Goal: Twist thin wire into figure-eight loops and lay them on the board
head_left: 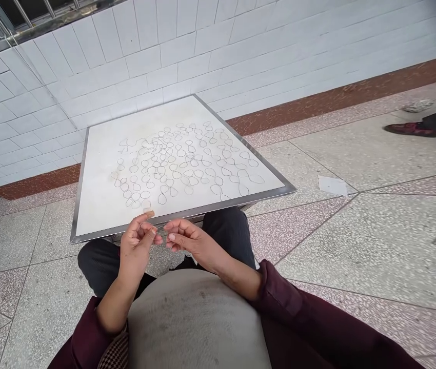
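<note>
My left hand is closed in a pinch just off the near edge of the white board. Tan tape seems to wrap the tip of its index finger. Close beside it, my right hand pinches too, thumb against fingers. A very thin wire runs faintly between the fingertips; its full shape is hard to make out. On the board lie many thin wire pieces, most bent into figure-eight loops, spread over the middle and right.
The metal-rimmed board stands over my knees, against a white tiled wall. A barred window is at upper left. On the speckled floor to the right lies a white paper piece. Another person's shoe shows at far right.
</note>
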Motion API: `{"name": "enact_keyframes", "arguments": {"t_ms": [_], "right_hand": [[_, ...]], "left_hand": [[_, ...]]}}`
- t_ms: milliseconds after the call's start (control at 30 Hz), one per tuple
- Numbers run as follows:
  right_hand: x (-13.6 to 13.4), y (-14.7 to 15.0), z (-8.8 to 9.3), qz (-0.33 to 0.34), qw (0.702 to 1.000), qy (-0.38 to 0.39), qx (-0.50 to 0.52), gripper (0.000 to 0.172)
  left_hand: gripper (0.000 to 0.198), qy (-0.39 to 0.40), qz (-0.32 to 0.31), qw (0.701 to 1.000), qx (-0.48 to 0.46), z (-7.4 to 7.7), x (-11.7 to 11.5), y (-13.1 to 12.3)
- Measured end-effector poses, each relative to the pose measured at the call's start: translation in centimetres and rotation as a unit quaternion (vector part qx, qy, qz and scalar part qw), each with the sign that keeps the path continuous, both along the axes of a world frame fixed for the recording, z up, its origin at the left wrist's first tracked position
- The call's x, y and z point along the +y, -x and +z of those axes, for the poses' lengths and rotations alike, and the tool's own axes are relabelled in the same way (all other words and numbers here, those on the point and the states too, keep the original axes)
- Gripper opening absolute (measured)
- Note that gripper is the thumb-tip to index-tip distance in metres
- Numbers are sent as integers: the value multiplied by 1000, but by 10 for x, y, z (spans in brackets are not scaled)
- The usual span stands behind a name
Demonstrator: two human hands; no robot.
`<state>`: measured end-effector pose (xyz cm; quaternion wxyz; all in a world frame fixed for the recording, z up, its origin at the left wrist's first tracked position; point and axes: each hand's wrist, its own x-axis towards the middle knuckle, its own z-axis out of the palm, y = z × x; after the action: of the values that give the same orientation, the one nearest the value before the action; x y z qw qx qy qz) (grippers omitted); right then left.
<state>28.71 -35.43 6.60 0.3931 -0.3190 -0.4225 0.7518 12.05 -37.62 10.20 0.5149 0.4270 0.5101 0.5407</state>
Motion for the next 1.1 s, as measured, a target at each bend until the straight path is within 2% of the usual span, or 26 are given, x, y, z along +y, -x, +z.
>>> {"name": "enact_keyframes", "arguments": {"t_ms": [400, 733, 867, 1000, 1100], "right_hand": [[-3, 4, -23, -53, 996, -72, 8, 23], [-9, 6, -17, -41, 999, -25, 0, 30], [-5, 3, -15, -33, 997, -64, -36, 31], [0, -3, -7, -50, 987, -117, -101, 29], [2, -4, -3, -34, 983, -138, -119, 24]], "left_hand": [[34, -6, -38, 999, 14, -1, 0, 0], [34, -11, -24, 999, 28, -3, 0, 0], [36, -7, -41, 999, 31, -2, 1, 2], [54, 1, -81, 995, 60, 0, 1, 2], [65, 12, -106, 991, 84, 3, 1, 1]]}}
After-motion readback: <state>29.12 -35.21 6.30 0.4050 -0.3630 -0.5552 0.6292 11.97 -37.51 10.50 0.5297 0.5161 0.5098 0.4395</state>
